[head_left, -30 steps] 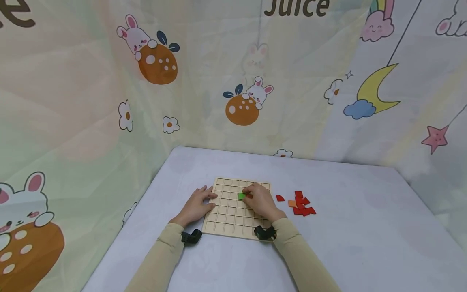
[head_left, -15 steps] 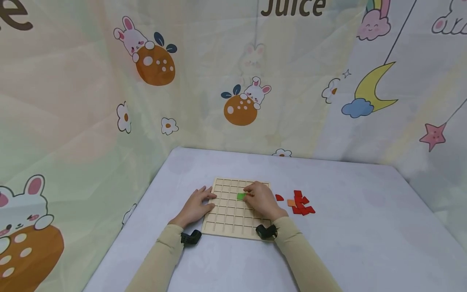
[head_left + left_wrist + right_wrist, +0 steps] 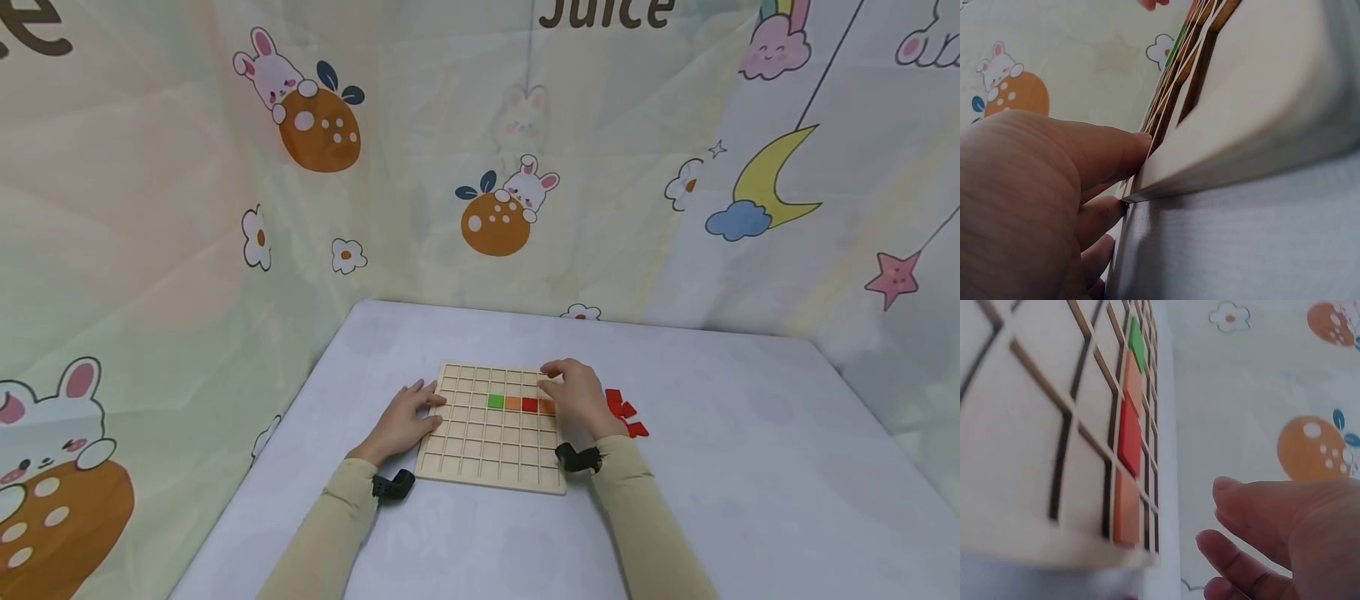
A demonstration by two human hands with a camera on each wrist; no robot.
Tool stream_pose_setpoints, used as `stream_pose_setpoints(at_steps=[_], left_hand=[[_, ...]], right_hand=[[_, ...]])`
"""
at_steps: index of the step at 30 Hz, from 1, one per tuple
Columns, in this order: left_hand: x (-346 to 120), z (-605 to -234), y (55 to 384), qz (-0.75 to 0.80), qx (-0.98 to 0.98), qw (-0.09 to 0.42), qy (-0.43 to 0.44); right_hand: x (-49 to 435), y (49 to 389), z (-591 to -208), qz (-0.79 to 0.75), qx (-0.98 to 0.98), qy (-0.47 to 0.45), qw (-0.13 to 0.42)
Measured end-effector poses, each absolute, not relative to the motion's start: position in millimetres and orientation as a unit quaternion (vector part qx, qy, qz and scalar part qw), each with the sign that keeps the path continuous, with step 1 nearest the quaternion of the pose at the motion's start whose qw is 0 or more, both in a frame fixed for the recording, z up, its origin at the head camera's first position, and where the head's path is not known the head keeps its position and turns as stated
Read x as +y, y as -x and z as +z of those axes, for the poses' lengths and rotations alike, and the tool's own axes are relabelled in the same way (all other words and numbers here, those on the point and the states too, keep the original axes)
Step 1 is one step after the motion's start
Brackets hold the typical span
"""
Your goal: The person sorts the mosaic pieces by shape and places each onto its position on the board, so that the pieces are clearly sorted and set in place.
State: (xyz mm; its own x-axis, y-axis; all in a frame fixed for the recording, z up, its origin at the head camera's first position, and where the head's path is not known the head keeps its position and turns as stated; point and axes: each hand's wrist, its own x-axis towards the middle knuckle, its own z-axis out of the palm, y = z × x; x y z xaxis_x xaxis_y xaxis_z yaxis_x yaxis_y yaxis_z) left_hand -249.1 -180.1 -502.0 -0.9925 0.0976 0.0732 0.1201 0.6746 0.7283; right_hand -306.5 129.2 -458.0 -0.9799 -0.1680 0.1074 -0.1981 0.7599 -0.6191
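A square wooden grid board [image 3: 480,450] lies on the table. One row of it holds a green square tile [image 3: 496,402], an orange tile [image 3: 513,403], a red tile [image 3: 529,405] and another orange tile [image 3: 547,407] at the right edge. My left hand [image 3: 401,422] rests against the board's left edge, its thumb and fingertips touching the rim in the left wrist view. Raised over the right edge, my right hand [image 3: 581,398] has thumb and fingers apart and holds nothing, as the right wrist view shows.
Several loose red pieces [image 3: 618,406] lie on the white table [image 3: 750,467] right of the board, partly hidden by the right hand. A fabric backdrop [image 3: 420,208] with printed rabbits rises behind and at the left.
My right hand has moved right from beside the green tile to the board's right edge, uncovering the orange and red tiles in the row. My left hand has stayed at the left edge.
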Motion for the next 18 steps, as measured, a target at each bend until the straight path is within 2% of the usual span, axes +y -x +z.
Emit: stream_pose_setpoints(at_steps=[12, 18], left_hand=[[-181, -503, 250, -0.393, -0.917, 0.016, 0.057], [-181, -503, 250, -0.391, -0.918, 0.017, 0.056]], right_hand=[[178, 316, -451, 0.316, -0.947, -0.050, 0.025], [197, 317, -455, 0.329, -0.944, 0.004, -0.008]])
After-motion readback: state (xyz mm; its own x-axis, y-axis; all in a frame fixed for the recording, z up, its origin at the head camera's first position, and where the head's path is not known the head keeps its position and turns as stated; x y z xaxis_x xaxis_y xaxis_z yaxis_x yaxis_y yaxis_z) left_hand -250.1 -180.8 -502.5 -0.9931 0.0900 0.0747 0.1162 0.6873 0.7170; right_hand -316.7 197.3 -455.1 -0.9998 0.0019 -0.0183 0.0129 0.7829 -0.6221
